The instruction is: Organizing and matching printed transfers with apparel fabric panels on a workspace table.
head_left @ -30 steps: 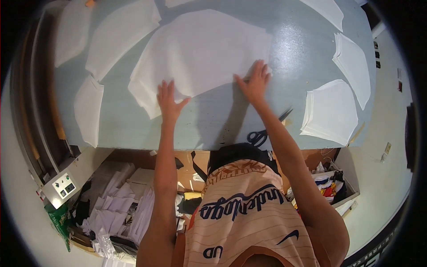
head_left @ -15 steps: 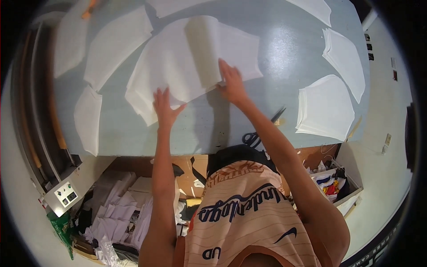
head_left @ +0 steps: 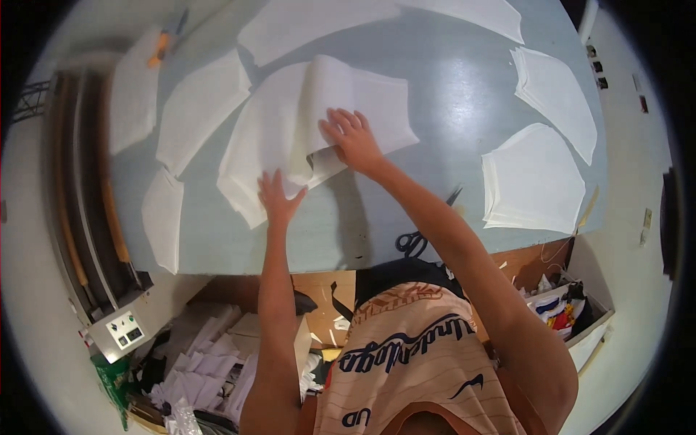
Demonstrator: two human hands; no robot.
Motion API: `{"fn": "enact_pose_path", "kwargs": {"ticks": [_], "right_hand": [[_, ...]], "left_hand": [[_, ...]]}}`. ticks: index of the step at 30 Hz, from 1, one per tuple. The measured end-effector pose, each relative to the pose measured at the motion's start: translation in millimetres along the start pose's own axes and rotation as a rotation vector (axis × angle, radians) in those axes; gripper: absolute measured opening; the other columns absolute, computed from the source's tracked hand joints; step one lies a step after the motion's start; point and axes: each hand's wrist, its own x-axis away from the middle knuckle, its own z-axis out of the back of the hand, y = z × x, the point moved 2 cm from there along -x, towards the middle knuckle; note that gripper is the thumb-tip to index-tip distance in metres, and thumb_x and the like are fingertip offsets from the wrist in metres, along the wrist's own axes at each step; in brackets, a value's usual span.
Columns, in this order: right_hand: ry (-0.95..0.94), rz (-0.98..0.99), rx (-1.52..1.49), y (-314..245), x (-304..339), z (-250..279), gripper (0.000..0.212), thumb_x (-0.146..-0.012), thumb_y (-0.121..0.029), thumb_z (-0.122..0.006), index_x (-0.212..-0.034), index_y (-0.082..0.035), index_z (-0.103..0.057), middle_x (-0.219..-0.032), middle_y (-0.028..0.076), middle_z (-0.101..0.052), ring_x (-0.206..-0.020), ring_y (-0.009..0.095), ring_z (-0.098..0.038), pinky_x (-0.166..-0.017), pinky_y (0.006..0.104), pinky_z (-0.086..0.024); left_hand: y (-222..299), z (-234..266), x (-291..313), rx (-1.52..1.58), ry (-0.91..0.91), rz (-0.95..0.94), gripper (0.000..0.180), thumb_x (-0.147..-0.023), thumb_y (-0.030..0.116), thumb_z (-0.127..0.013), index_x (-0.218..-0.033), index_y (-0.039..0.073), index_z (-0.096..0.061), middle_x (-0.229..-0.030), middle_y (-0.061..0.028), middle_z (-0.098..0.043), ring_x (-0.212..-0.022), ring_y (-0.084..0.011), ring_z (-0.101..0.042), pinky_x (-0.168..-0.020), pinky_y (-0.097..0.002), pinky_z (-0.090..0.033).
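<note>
A white cut panel (head_left: 264, 123), cloth by its look, lies in layers at the middle of the table. Part of its top layer is turned over in a loose curled fold (head_left: 333, 87). On that fold rests my right hand (head_left: 353, 143), its fingers stretched out; the thumb is hidden. My left hand (head_left: 279, 199) lies at the panel's near edge, thumb spread away from outstretched fingers. Black scissors (head_left: 412, 244) are on the table to the right of my hands, partly behind my right forearm.
Further white panels lie left (head_left: 203, 109), at the back (head_left: 312, 29) and stacked at the right (head_left: 536, 177) of the blue-grey table (head_left: 442, 167). An orange-handled tool (head_left: 159, 51) sits far left. Below stand a heap of white scraps (head_left: 203, 362) and a box of coloured cloth (head_left: 569, 312).
My right hand has moved left, and the curled fold has shifted with it over the panel. My left hand stays at the near edge. The whole view has shifted slightly.
</note>
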Motion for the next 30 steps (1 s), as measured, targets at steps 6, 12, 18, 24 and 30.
{"fn": "enact_pose_path", "kwargs": {"ticks": [6,12,18,24,30], "right_hand": [[0.165,0.031,0.035,39,10,47,0.04,-0.074,-0.013,-0.07,-0.114,-0.016,-0.066,-0.126,0.005,-0.062,-0.125,0.026,-0.052,-0.108,0.0514,-0.036],[0.262,-0.043,-0.075,100,71,182,0.037,-0.075,-0.006,-0.068,-0.112,-0.012,-0.069,-0.104,0.009,-0.071,-0.102,0.03,-0.065,-0.093,0.0449,-0.049],[0.22,-0.138,0.07,215,159,347,0.036,-0.081,-0.01,-0.063,-0.116,-0.013,-0.069,-0.098,0.01,-0.071,-0.092,0.032,-0.067,-0.079,0.0434,-0.053],[0.077,-0.482,0.135,389,300,529,0.037,-0.079,-0.004,-0.06,-0.112,-0.013,-0.073,-0.096,0.012,-0.074,-0.088,0.033,-0.07,-0.08,0.0426,-0.055],[0.476,-0.382,0.324,444,433,630,0.042,-0.078,0.008,-0.058,-0.111,-0.011,-0.074,-0.104,0.011,-0.074,-0.094,0.031,-0.069,-0.084,0.0406,-0.054]], "left_hand": [[25,-22,5,0.007,0.147,-0.162,0.101,-0.076,0.056,-0.077,-0.154,0.009,-0.033,-0.155,-0.0253,-0.032,-0.146,-0.0441,-0.025,-0.112,-0.0639,-0.025],[137,-1,24,0.044,0.101,-0.324,0.084,-0.081,0.037,-0.076,-0.151,0.009,-0.04,-0.155,-0.0232,-0.034,-0.144,-0.0414,-0.032,-0.114,-0.0603,-0.025],[297,4,-4,0.136,0.269,-0.52,0.05,-0.082,-0.001,-0.061,-0.131,0.008,-0.062,-0.139,-0.0179,-0.055,-0.131,-0.0364,-0.049,-0.112,-0.0489,-0.036],[548,33,19,0.322,0.113,-0.719,0.038,-0.088,-0.002,-0.056,-0.123,0.007,-0.067,-0.123,-0.0138,-0.067,-0.116,-0.0323,-0.062,-0.098,-0.0373,-0.049],[696,34,69,0.326,0.083,-0.95,0.045,-0.085,-0.005,-0.058,-0.125,0.011,-0.067,-0.127,-0.0148,-0.065,-0.118,-0.0326,-0.061,-0.1,-0.0385,-0.048]]}}
